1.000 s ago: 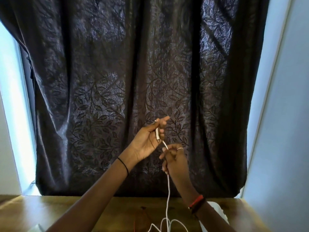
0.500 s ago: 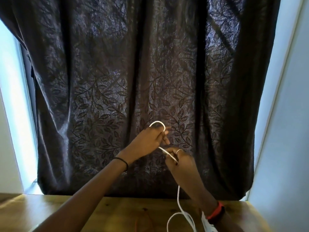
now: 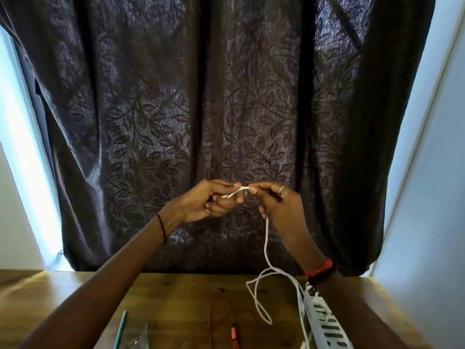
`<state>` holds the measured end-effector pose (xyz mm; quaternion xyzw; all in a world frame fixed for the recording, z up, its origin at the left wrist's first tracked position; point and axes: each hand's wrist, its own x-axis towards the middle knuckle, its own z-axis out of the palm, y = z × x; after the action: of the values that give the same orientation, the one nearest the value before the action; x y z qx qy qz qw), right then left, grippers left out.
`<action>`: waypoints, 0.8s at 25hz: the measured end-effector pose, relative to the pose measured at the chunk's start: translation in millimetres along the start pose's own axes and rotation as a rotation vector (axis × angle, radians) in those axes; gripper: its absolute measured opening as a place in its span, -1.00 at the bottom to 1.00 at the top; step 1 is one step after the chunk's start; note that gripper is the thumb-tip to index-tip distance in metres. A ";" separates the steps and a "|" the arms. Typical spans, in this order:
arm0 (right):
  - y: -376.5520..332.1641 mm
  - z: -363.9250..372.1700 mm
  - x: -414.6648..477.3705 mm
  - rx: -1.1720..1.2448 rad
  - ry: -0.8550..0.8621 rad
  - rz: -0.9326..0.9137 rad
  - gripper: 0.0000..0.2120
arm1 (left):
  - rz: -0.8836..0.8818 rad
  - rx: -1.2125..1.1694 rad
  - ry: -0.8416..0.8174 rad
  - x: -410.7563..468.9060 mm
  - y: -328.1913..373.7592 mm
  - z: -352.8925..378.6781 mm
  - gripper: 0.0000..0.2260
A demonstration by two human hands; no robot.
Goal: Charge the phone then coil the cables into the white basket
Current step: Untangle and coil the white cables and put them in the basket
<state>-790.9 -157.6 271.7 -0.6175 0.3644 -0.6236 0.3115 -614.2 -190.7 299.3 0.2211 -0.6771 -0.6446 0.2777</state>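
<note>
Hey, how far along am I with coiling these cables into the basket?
Done: nothing coiled; no phone in view, so charging cannot be judged. In hand: left hand and right hand pinch the end of the white cable. Left: the rest trails loose onto the table, the red cable lies uncoiled, neither coiled in the white basket.

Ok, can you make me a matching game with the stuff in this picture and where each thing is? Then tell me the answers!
Things:
1. thin white cable
2. thin red cable
3. dark leaf-patterned curtain
4. red and black wristband

Places:
A. lying on the wooden table, nobody touching it
B. worn on the right wrist
C. pinched by the left hand and the right hand
D. hanging behind the table

Pairs: 1-C, 2-A, 3-D, 4-B.
</note>
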 end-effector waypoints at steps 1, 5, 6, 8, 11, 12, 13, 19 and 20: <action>1.5 4.6 -0.7 0.071 -0.004 0.013 -0.87 | 0.023 -0.143 -0.030 -1.2 -4.7 1.1 -0.74; 10.2 21.7 1.2 0.238 -0.004 0.061 -0.85 | 0.104 -0.746 -0.285 3.1 -30.2 5.6 -0.74; 12.4 23.8 2.2 0.258 -0.003 0.086 -0.86 | 0.096 -0.845 -0.335 3.6 -33.3 4.2 -0.69; 17.0 27.7 2.2 0.280 0.011 0.156 -0.88 | 0.120 -0.900 -0.339 3.9 -37.2 3.2 -0.66; 26.4 35.7 -1.9 0.299 0.084 0.241 -0.89 | 0.218 -0.899 -0.238 6.3 -39.7 2.7 -0.66; 29.4 38.9 -3.9 0.276 0.097 0.240 -0.89 | 0.243 -0.907 -0.181 7.2 -39.6 1.4 -0.66; 31.9 41.9 -6.1 0.234 0.096 0.232 -0.87 | 0.268 -0.929 -0.132 7.9 -37.6 0.8 -0.66; 40.1 50.6 -26.7 -0.197 -0.068 0.099 -0.79 | 0.420 -0.872 0.309 9.9 -21.6 -1.1 -0.60; 40.8 51.4 -29.2 -0.244 -0.101 0.083 -0.75 | 0.428 -0.835 0.359 10.8 -21.7 -0.9 -0.61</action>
<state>-740.9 -158.7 220.1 -0.6657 0.4467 -0.5294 0.2775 -623.0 -200.1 278.7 0.0546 -0.3329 -0.7410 0.5807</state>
